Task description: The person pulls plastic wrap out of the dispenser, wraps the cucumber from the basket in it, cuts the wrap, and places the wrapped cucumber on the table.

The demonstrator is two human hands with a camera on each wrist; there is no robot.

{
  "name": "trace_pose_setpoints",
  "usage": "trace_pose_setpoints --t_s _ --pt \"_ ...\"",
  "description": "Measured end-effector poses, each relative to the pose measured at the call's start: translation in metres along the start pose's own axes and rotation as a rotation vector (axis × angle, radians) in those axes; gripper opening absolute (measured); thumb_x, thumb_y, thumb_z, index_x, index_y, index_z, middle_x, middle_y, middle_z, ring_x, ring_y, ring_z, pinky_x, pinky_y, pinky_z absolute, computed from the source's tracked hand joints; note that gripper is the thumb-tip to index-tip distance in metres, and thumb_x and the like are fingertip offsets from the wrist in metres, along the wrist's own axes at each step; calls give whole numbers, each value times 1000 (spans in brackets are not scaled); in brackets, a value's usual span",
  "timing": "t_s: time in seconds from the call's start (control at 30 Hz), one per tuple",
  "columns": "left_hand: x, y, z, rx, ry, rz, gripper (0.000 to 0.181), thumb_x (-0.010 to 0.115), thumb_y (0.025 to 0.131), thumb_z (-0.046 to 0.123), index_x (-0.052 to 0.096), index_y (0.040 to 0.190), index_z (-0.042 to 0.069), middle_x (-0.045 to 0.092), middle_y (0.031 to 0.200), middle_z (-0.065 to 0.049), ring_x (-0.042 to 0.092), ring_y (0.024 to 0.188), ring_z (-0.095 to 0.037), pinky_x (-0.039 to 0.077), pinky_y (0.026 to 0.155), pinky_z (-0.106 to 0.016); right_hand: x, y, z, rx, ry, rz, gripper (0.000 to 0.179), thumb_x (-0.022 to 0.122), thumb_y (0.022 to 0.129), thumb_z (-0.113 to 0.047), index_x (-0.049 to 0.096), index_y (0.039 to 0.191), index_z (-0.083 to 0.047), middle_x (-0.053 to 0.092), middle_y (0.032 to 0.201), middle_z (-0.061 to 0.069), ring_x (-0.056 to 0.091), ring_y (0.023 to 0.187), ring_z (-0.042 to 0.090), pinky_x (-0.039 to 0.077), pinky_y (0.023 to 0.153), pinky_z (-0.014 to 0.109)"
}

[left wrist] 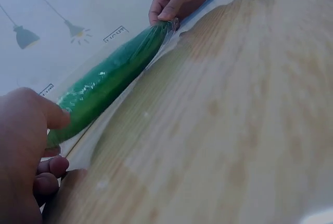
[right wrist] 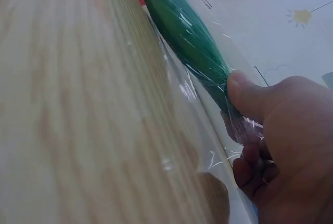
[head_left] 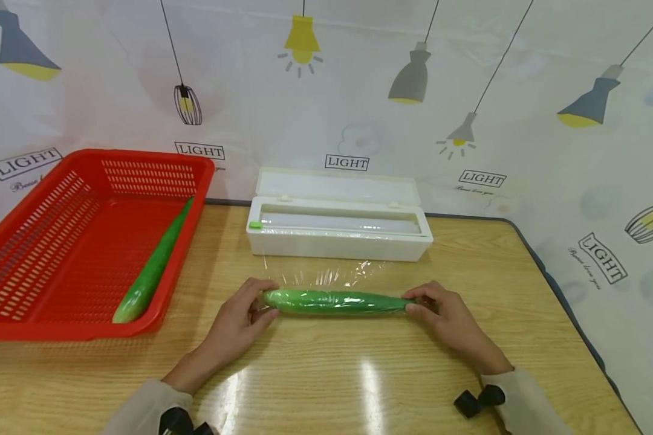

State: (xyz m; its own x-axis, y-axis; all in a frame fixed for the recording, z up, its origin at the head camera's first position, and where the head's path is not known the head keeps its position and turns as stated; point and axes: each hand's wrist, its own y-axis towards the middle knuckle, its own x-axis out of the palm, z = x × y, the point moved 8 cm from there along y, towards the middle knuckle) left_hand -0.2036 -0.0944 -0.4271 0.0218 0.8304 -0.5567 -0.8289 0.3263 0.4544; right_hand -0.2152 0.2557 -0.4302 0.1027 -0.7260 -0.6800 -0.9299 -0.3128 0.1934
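Note:
A long green cucumber (head_left: 334, 302) lies crosswise in the head view, with clear cling film (head_left: 326, 278) around it. Its pale left end is pinched between the thumb and fingers of my left hand (head_left: 239, 320). At the darker, tapered right end, my right hand (head_left: 451, 320) pinches the tip together with gathered film, which bunches up in the right wrist view beside the thumb (right wrist: 250, 96). Behind the cucumber stands a white cling film box (head_left: 340, 244), lid raised, with a roll (head_left: 340, 222) inside. Sheer film shows between box and cucumber.
At the left, a red plastic basket (head_left: 100, 331) holds another cucumber (head_left: 155, 266). A small green piece (head_left: 255, 225) sits on the film box's left front edge. The wooden table (head_left: 305, 386) meets a lamp-patterned backdrop (head_left: 348, 109) behind and at the right.

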Motion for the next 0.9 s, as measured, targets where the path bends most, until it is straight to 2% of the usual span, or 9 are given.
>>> trace_pose_setpoints --t_s 0.13,0.27,0.33,0.47,0.67,0.9 --pt "-2 2 0 -15 34 27 43 76 79 2 59 118 9 51 99 2 46 62 -8 41 53 -23 0 3 -2 -17 -22 12 18 69 89 -14 68 106 -17 57 89 -4 49 76 12 43 65 23" --pt "-2 3 -1 -43 21 47 44 77 78 -2 61 118 6 51 112 -3 48 63 -8 46 56 -23 0 6 -4 -17 -28 18 18 68 89 -13 68 107 -14 60 92 -3 51 77 13 44 66 24" --pt "-2 4 -1 -43 8 56 45 77 77 -4 62 119 4 53 113 -4 47 62 -8 48 57 -23 0 7 -3 -1 -25 13 17 67 90 -14 68 107 -13 61 94 -3 52 79 12 45 67 24" --pt "-2 4 0 -26 0 72 51 78 75 -6 61 121 6 56 105 -1 47 63 -9 46 56 -24 0 8 0 21 -25 -2 15 65 92 -17 68 106 -13 63 95 -4 55 80 12 46 69 24" --pt "-1 7 -1 -35 -11 74 45 79 74 -1 61 112 14 53 97 5 47 63 -9 44 55 -24 1 8 4 34 -4 -13 15 64 93 -19 68 106 -13 64 92 -3 55 77 13 46 66 25" --pt "-4 11 -4 -36 -6 114 39 79 76 3 64 111 12 50 81 0 43 61 -12 39 55 -25 -3 14 6 149 49 40 19 64 94 -24 68 109 -14 65 91 -1 55 75 16 46 63 25"
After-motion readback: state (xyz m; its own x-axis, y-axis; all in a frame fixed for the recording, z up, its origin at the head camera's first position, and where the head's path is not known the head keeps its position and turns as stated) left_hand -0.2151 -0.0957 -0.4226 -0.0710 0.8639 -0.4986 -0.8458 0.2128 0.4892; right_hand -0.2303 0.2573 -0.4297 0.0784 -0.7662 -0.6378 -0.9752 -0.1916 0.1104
